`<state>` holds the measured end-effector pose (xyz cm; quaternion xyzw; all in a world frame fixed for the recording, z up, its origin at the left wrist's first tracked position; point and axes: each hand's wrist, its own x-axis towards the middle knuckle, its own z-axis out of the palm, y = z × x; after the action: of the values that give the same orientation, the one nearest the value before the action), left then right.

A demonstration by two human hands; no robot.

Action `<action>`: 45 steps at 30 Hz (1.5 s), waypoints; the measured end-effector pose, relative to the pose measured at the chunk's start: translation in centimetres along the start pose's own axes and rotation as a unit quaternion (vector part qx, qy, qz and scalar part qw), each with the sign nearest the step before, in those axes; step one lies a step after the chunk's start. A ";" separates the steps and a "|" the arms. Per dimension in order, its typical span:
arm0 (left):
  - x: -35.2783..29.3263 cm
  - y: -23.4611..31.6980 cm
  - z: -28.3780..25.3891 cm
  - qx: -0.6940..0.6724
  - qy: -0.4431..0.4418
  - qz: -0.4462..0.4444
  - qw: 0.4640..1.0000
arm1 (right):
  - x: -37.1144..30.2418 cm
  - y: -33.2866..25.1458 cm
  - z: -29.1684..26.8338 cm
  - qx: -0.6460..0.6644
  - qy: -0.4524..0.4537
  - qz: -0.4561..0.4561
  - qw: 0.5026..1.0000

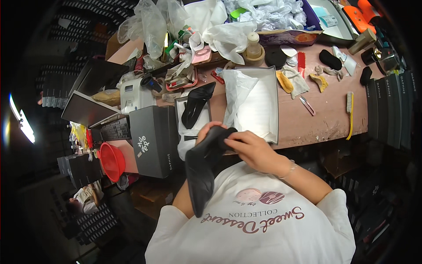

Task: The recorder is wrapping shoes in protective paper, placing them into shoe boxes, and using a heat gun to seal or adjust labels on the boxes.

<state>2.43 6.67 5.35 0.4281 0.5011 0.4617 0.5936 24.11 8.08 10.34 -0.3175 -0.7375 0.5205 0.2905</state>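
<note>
Holding black shoe before white shirt, toe pointing down, near worktop; left hand clasping far side, partly hidden, right hand pinching upper end. Likely risking drop if left grip is slackening, creasing if right pinch is tightening.

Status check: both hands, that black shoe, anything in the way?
Left hand gripping black shoe. Right hand on its far end. Nothing visibly blocking; open box beyond hands.
</note>
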 end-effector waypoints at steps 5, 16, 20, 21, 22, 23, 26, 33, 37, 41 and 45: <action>-1.1 -2.8 -0.5 -0.051 0.001 -0.071 0.996 | 0.5 3.3 2.2 0.120 -0.110 0.098 0.982; -2.1 -3.6 1.9 -0.450 0.273 -0.335 0.781 | -3.1 4.1 -2.1 -0.032 0.042 0.056 0.997; -2.9 -3.0 4.3 -0.420 0.185 -0.337 0.822 | 0.6 4.3 0.4 -0.237 -0.023 -0.177 0.955; -3.0 -1.4 5.8 -0.399 0.235 -0.365 0.808 | 0.9 4.4 1.2 -0.274 -0.044 -0.166 0.946; -3.2 -2.0 5.4 -0.385 0.232 -0.341 0.826 | 1.0 4.7 2.0 -0.310 -0.064 -0.153 0.936; -3.3 -2.4 4.6 -0.370 0.232 -0.315 0.843 | 1.2 4.9 2.7 -0.345 -0.085 -0.144 0.924; -3.9 -6.8 1.3 -0.263 0.123 -0.145 0.946 | 0.8 5.3 3.5 -0.327 -0.136 -0.120 0.927; -0.2 -5.2 2.8 -0.251 0.212 -0.101 0.939 | 0.2 4.8 0.6 0.349 -0.086 0.172 0.917; 1.9 -4.3 3.3 -0.119 0.305 -0.067 0.942 | -0.4 2.2 -2.5 0.162 0.073 0.142 0.974; 1.1 -1.7 6.8 0.122 0.244 0.036 0.961 | 1.5 3.5 -0.7 0.225 0.214 0.164 0.936; -1.8 0.2 7.0 0.240 0.139 0.138 0.951 | 0.0 3.3 -3.0 0.332 0.126 0.215 0.910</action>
<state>9.17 4.67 6.77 0.5547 0.6106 0.4601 0.3284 26.95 10.70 8.12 -0.4167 -0.3931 0.7408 0.3509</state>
